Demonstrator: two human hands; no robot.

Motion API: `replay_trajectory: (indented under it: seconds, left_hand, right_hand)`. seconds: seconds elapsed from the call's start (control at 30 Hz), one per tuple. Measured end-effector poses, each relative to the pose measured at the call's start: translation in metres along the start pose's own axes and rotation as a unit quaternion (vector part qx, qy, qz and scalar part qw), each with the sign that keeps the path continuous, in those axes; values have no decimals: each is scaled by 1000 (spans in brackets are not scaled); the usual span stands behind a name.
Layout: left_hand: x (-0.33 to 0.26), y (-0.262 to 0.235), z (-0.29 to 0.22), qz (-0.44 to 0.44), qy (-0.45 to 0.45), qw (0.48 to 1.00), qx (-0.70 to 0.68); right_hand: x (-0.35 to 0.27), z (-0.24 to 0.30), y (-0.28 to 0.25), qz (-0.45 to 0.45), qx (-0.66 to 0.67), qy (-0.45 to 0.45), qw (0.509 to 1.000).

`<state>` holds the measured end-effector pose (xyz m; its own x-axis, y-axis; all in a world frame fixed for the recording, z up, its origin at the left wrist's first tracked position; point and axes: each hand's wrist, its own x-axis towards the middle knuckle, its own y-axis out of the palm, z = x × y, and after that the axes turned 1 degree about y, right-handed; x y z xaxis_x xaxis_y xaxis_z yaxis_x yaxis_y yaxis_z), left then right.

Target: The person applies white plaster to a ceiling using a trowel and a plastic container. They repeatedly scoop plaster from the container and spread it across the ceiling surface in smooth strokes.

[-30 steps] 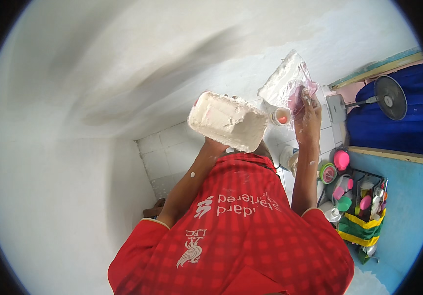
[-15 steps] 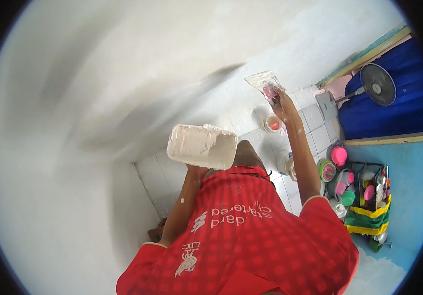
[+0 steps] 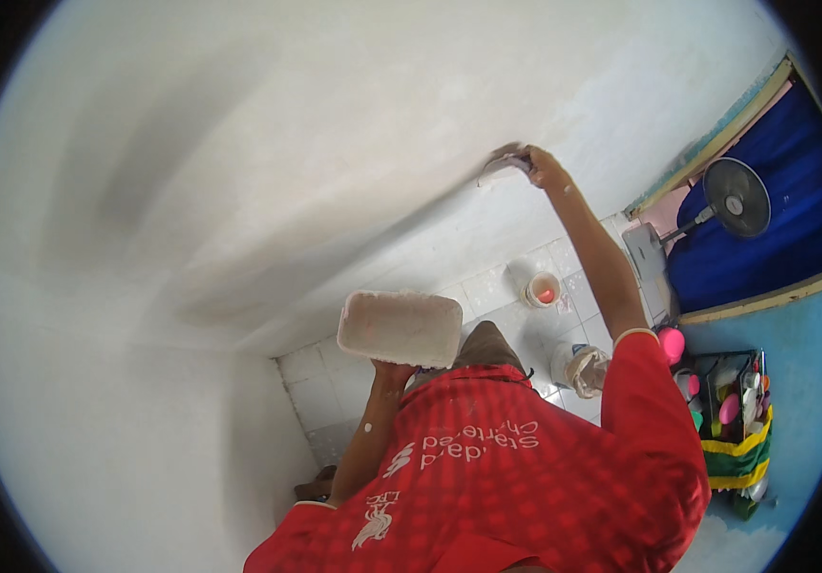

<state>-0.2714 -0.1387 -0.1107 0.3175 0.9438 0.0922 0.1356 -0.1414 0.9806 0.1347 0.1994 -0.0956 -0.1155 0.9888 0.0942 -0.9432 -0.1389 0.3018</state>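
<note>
A: Left side?
B: Left hand (image 3: 394, 372) grasps an off-white, rectangular, open tray (image 3: 430, 356), above its mostly hidden fingers.
A: Right side?
B: Right hand (image 3: 547, 170) clenches a flat, whitish scraper (image 3: 504, 164), which projects left of the fingers at the white wall (image 3: 382, 124).

The right hand (image 3: 547, 170) has moved up and away to the wall (image 3: 382, 105), carrying the scraper (image 3: 508, 162) to the upper middle of the frame; the blade, face-on a second ago, is now seen nearly edge-on against it. The tray (image 3: 400, 328) in the left hand (image 3: 394, 371) has dropped lower and leftward, and its inside looks smoother where thick, ragged paste showed before. The small bucket (image 3: 543, 289) now sits lower in the picture. At lower right, the red sleeve (image 3: 654, 401) has come across the green bowl (image 3: 697, 420), hiding most of it.
</note>
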Motion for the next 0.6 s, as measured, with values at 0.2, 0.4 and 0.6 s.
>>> replay_trajectory:
  seconds: [0.2,0.4,0.6]
  left_hand:
    - [-2,11,-5,2,31,999,43]
    - [12,35,13,19,16,998,64]
    - [24,64,16,-19,-42,984,-171]
  right_hand:
    - [-67,87,45,-44,-145,-87,985]
    - [-118,56,-19,-271,-223,-28,936]
    - [-64,-91,0,-418,-552,-91,716]
